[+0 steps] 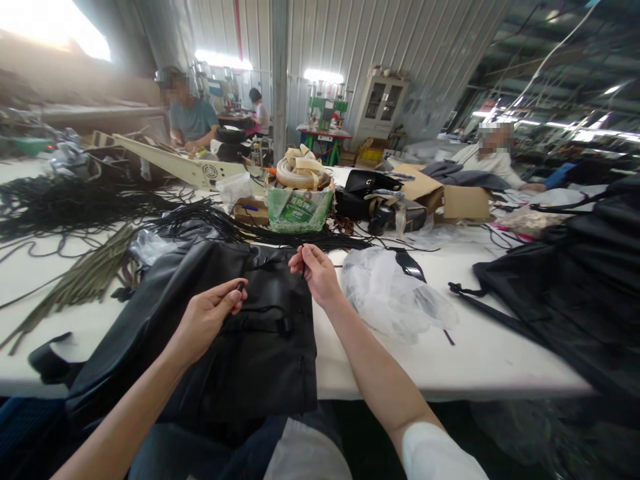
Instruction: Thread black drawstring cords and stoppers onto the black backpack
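A black bag (260, 367) lies flat on the white table in front of me, its straps and a cord across the upper side. Above it, my left hand (213, 313) pinches a small black piece (241, 287) between thumb and fingertips; its exact kind is too small to make out. My right hand (316, 272) is closed in a pinch over the bag's upper right corner. A short dark cord end (303, 272) shows at its fingers. The two hands are apart.
Black cords (200, 220) and olive straps (85, 273) lie left and behind. A green box (299, 208) holds rolled webbing. Clear plastic bags (390, 293) sit right of my hand, with more black bags (560, 280) beyond. Co-workers sit behind the table.
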### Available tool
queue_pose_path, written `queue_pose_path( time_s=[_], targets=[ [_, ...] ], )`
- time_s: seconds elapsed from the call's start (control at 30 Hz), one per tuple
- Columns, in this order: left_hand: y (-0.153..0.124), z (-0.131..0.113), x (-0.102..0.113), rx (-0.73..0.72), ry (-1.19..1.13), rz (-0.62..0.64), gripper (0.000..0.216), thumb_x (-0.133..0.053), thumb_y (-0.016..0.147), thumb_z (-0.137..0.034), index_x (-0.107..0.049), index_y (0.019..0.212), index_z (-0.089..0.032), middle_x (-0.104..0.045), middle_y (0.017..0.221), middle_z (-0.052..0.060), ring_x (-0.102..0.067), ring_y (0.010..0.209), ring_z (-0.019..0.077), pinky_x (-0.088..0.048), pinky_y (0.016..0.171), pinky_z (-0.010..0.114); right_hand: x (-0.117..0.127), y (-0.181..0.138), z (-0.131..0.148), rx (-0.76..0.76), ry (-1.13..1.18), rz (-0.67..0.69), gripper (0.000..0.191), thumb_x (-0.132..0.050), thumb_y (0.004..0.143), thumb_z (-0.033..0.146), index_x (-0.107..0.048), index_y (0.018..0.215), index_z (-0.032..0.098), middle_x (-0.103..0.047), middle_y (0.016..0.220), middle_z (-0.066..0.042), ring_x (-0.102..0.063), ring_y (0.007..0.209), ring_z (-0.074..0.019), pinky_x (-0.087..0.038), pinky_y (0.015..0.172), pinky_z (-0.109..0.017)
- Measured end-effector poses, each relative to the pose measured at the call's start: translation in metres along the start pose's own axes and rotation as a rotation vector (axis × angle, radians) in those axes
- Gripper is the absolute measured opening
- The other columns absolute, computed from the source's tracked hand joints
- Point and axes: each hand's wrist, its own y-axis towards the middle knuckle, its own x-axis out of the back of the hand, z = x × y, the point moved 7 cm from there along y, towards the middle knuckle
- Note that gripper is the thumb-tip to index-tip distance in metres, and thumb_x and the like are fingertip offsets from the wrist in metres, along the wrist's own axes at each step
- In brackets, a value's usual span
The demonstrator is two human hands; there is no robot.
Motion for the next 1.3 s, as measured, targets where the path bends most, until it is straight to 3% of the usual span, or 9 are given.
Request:
queue_pose_path(
  time_s=[0.2, 0.4, 0.57, 0.73, 0.9, 1.3],
  targets=[
    [0.008, 0.005, -0.012, -0.018, -0.084, 0.019, 0.058, -0.093, 0.089, -0.054, -0.084, 0.128, -0.013, -0.078, 0.098, 0.011, -0.064, 0.079, 0.0169, -0.054, 0.074, 0.029, 0.018, 0.007, 0.019, 0.093, 0.024, -0.093, 0.046, -0.091, 0.09, 0.059, -0.069, 0.105, 0.021, -0.081, 0.091, -0.003, -0.069, 0.071, -0.0149, -0.057, 0.068, -0.027],
    [0.023, 0.005, -0.029, -0.041, -0.196, 0.05, 0.053, -0.093, 0.092, -0.05, -0.084, 0.129, -0.014, -0.076, 0.096, 0.01, -0.063, 0.077, 0.015, -0.053, 0.072, 0.027, -0.007, -0.007, 0.012, 0.103, -0.283, 0.079, 0.035, -0.077, 0.103, 0.048, -0.075, 0.123, 0.019, -0.071, 0.082, 0.001, -0.051, 0.059, -0.0104, -0.039, 0.056, -0.024],
    [0.03, 0.017, -0.051, 0.007, -0.372, 0.078, 0.051, -0.099, 0.087, -0.048, -0.086, 0.124, -0.015, -0.073, 0.096, 0.009, -0.062, 0.076, 0.0132, -0.052, 0.069, 0.024, -0.031, -0.025, -0.002, 0.128, -0.494, 0.181, 0.027, -0.063, 0.112, 0.038, -0.079, 0.124, 0.02, -0.073, 0.09, -0.001, -0.061, 0.071, -0.0136, -0.049, 0.067, -0.026],
    [0.033, 0.034, -0.065, 0.084, -0.423, 0.119, 0.049, -0.103, 0.082, -0.045, -0.089, 0.116, -0.014, -0.072, 0.089, 0.008, -0.061, 0.076, 0.0119, -0.054, 0.07, 0.021, -0.04, -0.028, 0.007, 0.353, -0.634, 0.293, 0.019, -0.066, 0.109, 0.02, -0.08, 0.121, 0.019, -0.071, 0.108, -0.006, -0.069, 0.103, -0.0193, -0.057, 0.094, -0.031],
    [0.033, 0.042, -0.062, 0.17, -0.445, 0.148, 0.058, -0.107, 0.077, -0.041, -0.087, 0.125, -0.016, -0.077, 0.101, 0.012, -0.065, 0.083, 0.0138, -0.06, 0.078, 0.023, -0.04, -0.027, 0.006, 0.467, -0.747, 0.455, 0.021, -0.061, 0.112, 0.014, -0.079, 0.122, 0.018, -0.06, 0.11, -0.007, -0.064, 0.104, -0.0193, -0.057, 0.094, -0.03],
    [0.031, 0.037, -0.07, 0.24, -0.481, 0.26, 0.043, -0.101, 0.085, -0.045, -0.086, 0.113, -0.016, -0.063, 0.089, 0.007, -0.056, 0.079, 0.0148, -0.053, 0.064, 0.023, -0.039, -0.028, 0.002, 0.552, -0.719, 0.487, 0.019, -0.06, 0.112, 0.012, -0.076, 0.121, 0.016, -0.058, 0.114, -0.008, -0.063, 0.109, -0.0195, -0.057, 0.098, -0.03]
  ],
)
